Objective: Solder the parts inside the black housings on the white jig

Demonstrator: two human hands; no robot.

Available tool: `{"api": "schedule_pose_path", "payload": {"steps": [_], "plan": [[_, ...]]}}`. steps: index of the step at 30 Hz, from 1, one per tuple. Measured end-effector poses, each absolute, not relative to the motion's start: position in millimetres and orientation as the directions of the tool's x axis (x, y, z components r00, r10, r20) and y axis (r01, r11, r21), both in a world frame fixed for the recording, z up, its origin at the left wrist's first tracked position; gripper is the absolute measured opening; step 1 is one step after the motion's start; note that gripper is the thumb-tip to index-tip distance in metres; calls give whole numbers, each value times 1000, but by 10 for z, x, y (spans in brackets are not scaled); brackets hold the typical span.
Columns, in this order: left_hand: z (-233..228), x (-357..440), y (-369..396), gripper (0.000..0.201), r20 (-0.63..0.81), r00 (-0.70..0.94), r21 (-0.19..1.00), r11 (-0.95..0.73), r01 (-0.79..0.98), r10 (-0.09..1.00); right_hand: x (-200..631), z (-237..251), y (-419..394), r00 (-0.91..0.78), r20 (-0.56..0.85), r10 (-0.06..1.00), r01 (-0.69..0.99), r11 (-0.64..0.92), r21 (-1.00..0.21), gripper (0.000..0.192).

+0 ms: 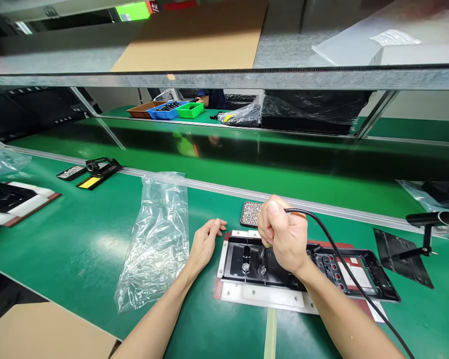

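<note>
A housing [234, 269] is seated on a fixture [262, 294]. A plastic bag [155, 244] is placed to its left, a tray [247, 224] behind it, and a stand [426, 219] to its right.

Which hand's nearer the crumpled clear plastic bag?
Left. The left hand is just right of the clear plastic bag; the right hand is farther right, over the black plastic panel.

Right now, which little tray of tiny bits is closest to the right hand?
The tray beyond the black housing, partly hidden by the right hand; the other tray sits far left, beside a black bracket.
</note>
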State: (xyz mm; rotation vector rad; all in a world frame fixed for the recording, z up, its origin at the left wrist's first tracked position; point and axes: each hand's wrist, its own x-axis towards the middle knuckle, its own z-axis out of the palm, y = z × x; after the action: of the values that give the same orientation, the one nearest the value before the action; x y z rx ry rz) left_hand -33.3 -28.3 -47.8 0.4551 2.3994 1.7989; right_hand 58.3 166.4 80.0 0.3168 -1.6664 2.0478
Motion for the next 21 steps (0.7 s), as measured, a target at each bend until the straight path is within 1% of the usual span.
{"api": "schedule_pose_path", "payload": {"steps": [7,21], "plan": [[-464,-322,-272,57,81,-951,953,256,161,297,586,826,1659,-862,460,213,-498,-186,-847,47],[-456,-314,-273,58,78,-951,952,261,160,298,587,844,1638,-860,459,223,-500,-191,-845,46]]}}
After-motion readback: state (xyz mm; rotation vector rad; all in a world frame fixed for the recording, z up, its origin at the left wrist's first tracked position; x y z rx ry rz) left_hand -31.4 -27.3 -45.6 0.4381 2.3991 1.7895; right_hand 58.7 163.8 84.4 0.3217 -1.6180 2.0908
